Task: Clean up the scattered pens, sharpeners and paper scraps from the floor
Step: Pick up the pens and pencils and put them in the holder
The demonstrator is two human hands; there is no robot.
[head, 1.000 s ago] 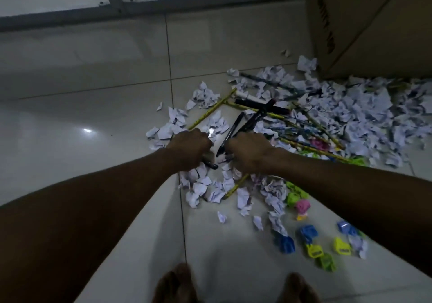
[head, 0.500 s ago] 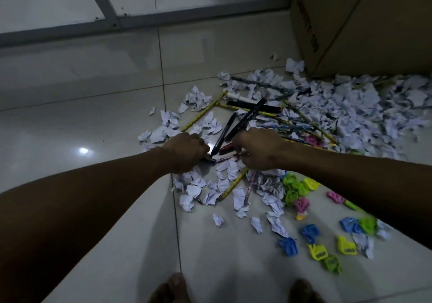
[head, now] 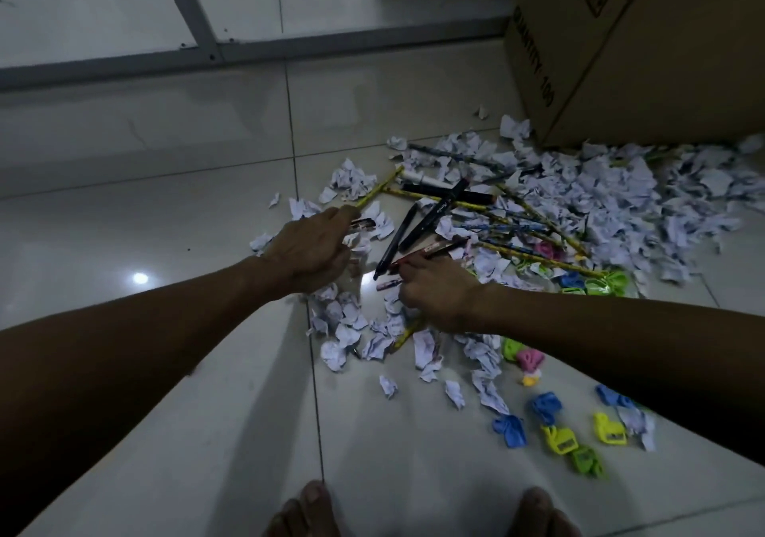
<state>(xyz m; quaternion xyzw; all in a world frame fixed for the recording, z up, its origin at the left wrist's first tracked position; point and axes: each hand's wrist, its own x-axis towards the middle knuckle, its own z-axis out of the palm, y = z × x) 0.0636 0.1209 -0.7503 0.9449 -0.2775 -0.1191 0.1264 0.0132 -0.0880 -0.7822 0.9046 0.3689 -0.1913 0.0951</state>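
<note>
Glossy floor tiles [head: 165,391] are littered from frame centre to right edge with paper scraps [head: 612,201], pens [head: 428,221] and, lower right, sharpeners [head: 559,441], beside a cardboard box [head: 645,47] upper right. At centre a dark pen [head: 362,223] is gripped in the curled left hand [head: 310,246], a reddish pen [head: 430,251] pinched by the right hand [head: 434,288]. Pens could be dropped from an overfilled grip or skid on the tile, and scraps be dragged along.

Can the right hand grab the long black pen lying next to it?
Probably yes. The black pen lies bare on the floor just beyond the right hand, nothing covering it, though that hand already pinches a red pen.
</note>
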